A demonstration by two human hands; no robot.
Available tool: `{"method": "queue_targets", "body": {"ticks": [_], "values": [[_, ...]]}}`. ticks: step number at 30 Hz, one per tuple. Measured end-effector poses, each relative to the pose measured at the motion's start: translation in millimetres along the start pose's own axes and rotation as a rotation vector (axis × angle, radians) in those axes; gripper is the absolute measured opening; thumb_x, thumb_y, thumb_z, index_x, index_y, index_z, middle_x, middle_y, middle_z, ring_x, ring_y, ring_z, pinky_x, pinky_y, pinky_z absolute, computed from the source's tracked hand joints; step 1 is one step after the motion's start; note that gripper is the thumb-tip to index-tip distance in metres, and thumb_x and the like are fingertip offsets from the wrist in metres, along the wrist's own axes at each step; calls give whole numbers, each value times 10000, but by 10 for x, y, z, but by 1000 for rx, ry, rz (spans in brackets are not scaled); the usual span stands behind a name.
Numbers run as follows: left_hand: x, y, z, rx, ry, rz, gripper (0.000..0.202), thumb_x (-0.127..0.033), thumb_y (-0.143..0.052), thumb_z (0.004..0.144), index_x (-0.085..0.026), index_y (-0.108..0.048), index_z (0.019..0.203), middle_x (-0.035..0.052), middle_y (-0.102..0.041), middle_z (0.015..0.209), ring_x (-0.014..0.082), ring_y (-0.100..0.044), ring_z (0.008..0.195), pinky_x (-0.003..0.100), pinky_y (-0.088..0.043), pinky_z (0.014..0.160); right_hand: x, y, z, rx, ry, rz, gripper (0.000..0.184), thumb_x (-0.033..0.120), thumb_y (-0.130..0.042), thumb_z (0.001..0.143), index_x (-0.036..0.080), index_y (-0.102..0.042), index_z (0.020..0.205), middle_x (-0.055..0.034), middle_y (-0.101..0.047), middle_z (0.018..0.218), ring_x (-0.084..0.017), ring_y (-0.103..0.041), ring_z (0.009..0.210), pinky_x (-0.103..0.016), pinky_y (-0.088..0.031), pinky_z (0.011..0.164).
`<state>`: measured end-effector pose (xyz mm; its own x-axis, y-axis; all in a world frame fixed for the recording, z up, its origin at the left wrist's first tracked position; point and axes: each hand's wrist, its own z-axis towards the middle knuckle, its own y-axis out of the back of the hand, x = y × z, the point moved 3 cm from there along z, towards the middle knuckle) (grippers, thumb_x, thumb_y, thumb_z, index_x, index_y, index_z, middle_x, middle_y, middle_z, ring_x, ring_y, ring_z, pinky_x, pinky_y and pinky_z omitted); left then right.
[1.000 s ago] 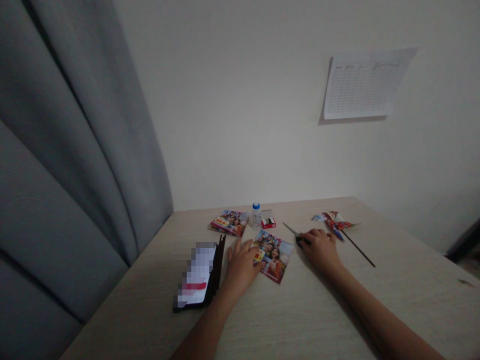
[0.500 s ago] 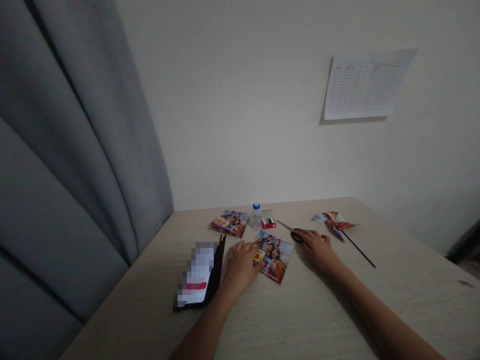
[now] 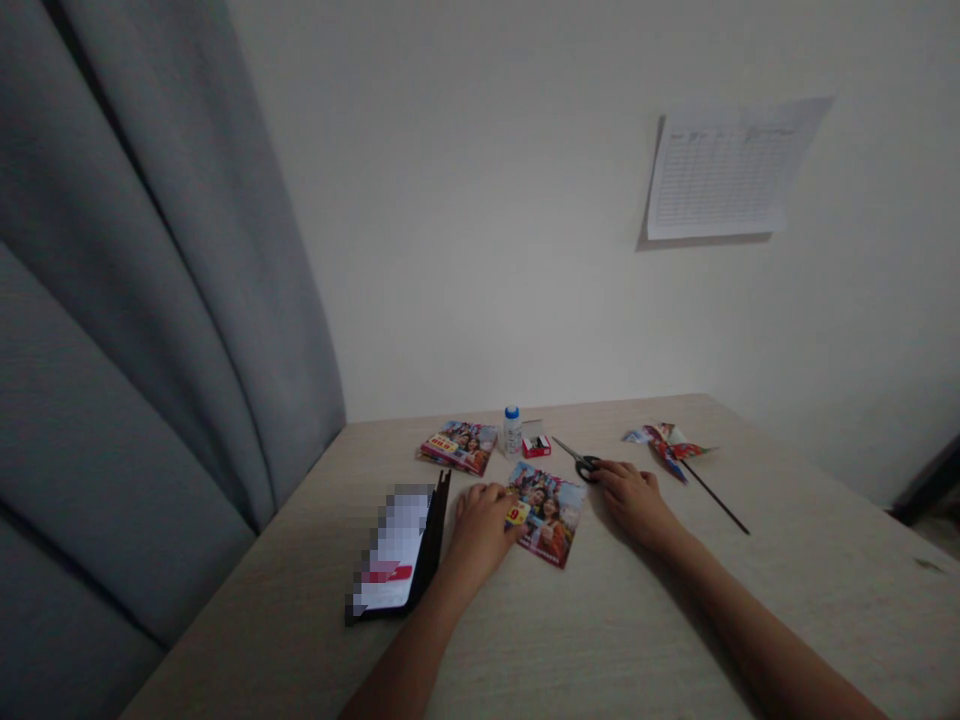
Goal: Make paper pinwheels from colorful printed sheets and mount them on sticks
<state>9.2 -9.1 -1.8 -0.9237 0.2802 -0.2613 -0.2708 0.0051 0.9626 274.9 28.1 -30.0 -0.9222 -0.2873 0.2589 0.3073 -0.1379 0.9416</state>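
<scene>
My left hand rests on the table with its fingers loosely bent and apart, its fingertips and thumb over the left edge of a colourful printed paper square. The square lies flat, tilted to one side. To its right, my right hand lies palm down with fingers stretched out. Its fingertips are at the black handles of a pair of scissors, whose blades point away to the left; I cannot tell whether they press on the handle.
A stack of similar printed squares lies at the back left. Near it are a blue-capped bottle and a small red box. A paper pinwheel on a dark stick lies at right. A phone in a dark case lies at left.
The fingers of my right hand have shifted slightly off the scissors, so more of the handles shows. My left hand and the paper square stay practically where they were.
</scene>
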Motion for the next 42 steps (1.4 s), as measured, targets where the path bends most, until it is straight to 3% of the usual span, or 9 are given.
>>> {"method": "queue_targets", "body": {"ticks": [11,14,17,23,29,33,38,42], "values": [[19,27,13,17,-22,-25,360,-432,-623,857,-268,-678,1172,53,-613,1257,282,-469,1210,405,-352,1044,19,-134,-9,44,67,-51,616,170,-413,870,277,-410,1477,-42,-374,1568,-309,-389,1302,-496,-380,983],[16,5,4,6,-36,-25,358,-448,-618,854,-267,-660,1160,43,-578,1344,297,-416,1287,427,-314,1086,12,-149,-9,23,45,-87,622,166,-424,860,294,-420,1469,-32,-342,1583,-323,-350,1330,-518,-373,997],[36,-8,-2,27,-35,-26,385,-466,-616,849,-274,-638,1182,30,-580,1357,313,-372,1336,453,-289,1105,10,-154,-12,13,39,-92,606,169,-421,873,314,-428,1461,-48,-402,1547,-316,-358,1325,-520,-372,1002],[127,36,4,57,-95,-30,453,-506,-637,828,-322,-631,1242,13,-595,1344,297,-429,1279,438,-311,1086,16,-125,-21,-20,19,-27,582,164,-425,878,358,-471,1424,-40,-479,1487,-303,-400,1293,-512,-389,988],[193,82,-2,93,-135,-71,504,-539,-656,808,-353,-629,1275,10,-578,1363,290,-446,1269,405,-329,1082,-8,-45,54,-75,15,126,506,200,-446,871,308,-559,1352,-43,-504,1463,-299,-413,1293,-516,-399,1000],[201,109,-6,102,-121,-103,493,-574,-595,844,-345,-635,1279,17,-583,1352,282,-455,1260,391,-342,1074,21,41,183,-81,90,205,425,250,-453,897,289,-615,1287,-55,-538,1426,-290,-437,1280,-516,-403,1022],[230,134,0,73,-113,-107,467,-509,-636,830,-327,-658,1259,23,-623,1287,271,-482,1214,377,-364,1055,159,148,412,-99,214,206,419,239,-501,897,320,-615,1292,-50,-526,1437,-284,-440,1292,-511,-391,1049],[301,134,4,59,-106,-77,484,-484,-669,811,-352,-641,1276,10,-588,1357,273,-453,1269,394,-335,1089,308,97,602,-66,286,197,455,204,-497,900,340,-593,1324,-39,-487,1476,-273,-419,1301,-507,-385,1049]]}}
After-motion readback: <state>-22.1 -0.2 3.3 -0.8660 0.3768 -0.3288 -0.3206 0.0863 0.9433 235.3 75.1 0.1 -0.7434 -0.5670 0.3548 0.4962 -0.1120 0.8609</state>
